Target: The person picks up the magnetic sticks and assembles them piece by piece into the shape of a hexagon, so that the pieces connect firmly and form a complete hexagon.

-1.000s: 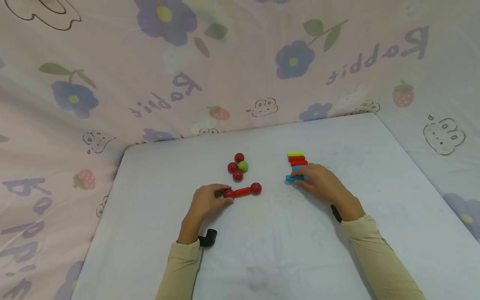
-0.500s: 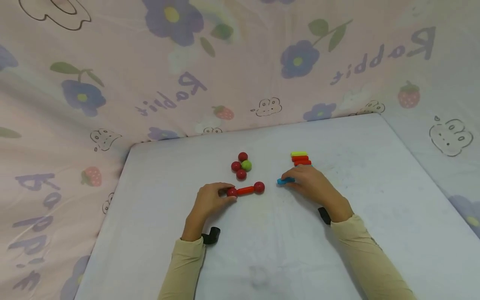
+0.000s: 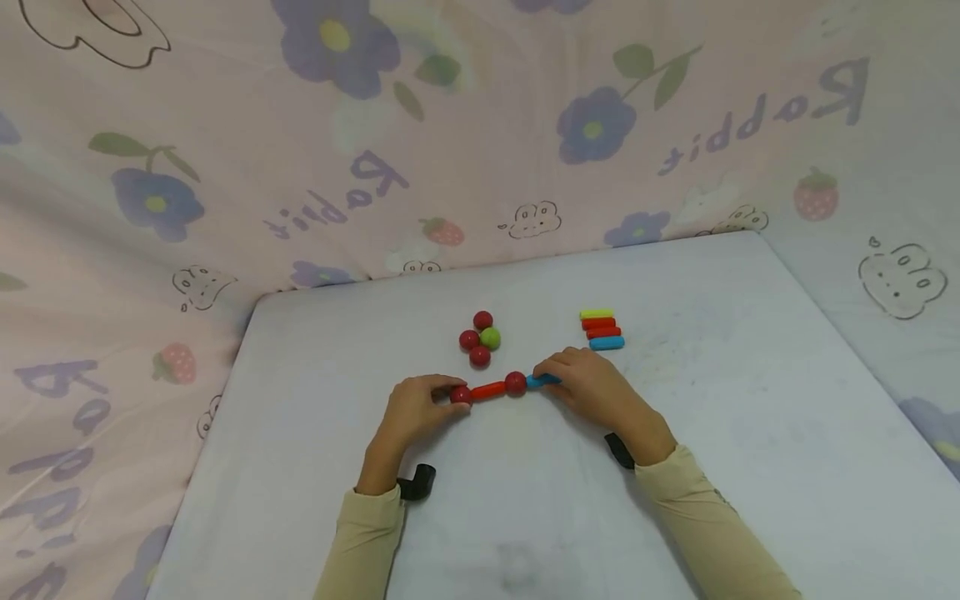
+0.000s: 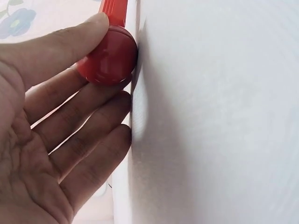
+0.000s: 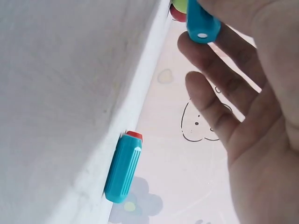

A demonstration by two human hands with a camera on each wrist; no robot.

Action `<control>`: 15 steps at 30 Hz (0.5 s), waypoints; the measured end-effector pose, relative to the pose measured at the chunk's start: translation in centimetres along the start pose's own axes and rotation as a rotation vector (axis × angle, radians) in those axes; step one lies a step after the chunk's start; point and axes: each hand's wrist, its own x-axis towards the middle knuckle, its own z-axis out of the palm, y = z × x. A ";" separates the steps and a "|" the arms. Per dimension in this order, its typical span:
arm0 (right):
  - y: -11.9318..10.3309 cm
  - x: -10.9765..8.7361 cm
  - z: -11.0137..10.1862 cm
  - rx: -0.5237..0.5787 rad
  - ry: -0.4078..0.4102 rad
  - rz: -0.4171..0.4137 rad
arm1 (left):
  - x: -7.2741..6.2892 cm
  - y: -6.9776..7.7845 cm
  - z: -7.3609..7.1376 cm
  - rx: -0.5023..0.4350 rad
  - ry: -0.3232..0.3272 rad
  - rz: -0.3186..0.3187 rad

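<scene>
My left hand (image 3: 416, 411) pinches a dark red ball (image 4: 110, 56) between thumb and fingers at the left end of a short chain on the table. From that ball a red rod (image 3: 488, 390) runs right to a second red ball (image 3: 515, 383). In my right hand (image 3: 592, 390) a blue rod (image 5: 202, 23) is pinched, its left end at the second ball; whether they touch or are joined I cannot tell. The wrist view shows a small pale spot on the rod's near end.
Behind the chain, several red balls (image 3: 480, 357) cluster with one green ball (image 3: 491, 337). Toward the back right lie a yellow rod (image 3: 597, 314), two red rods (image 3: 598, 323) and another blue rod (image 3: 607, 342), side by side. A patterned cloth (image 3: 465, 125) hangs behind the white table (image 3: 315, 350).
My right hand has taken one blue rod from the row and carried it left to the second red ball. The left hand keeps its hold on the first ball.
</scene>
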 end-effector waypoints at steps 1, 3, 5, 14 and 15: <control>0.0 0.0 0.0 0.000 0.005 0.000 | 0.0 0.0 0.0 -0.005 0.000 0.001; -0.1 0.0 0.0 0.001 0.012 -0.007 | -0.1 0.0 -0.1 -0.011 -0.007 0.005; -0.2 0.0 -0.1 0.005 0.012 -0.017 | -0.1 0.0 -0.1 0.006 -0.017 0.015; -1.1 0.1 0.3 0.059 0.004 -0.101 | -0.2 0.7 0.1 0.102 -0.083 0.220; -1.2 0.2 0.4 0.062 0.007 -0.113 | -0.2 0.8 0.1 0.118 -0.077 0.240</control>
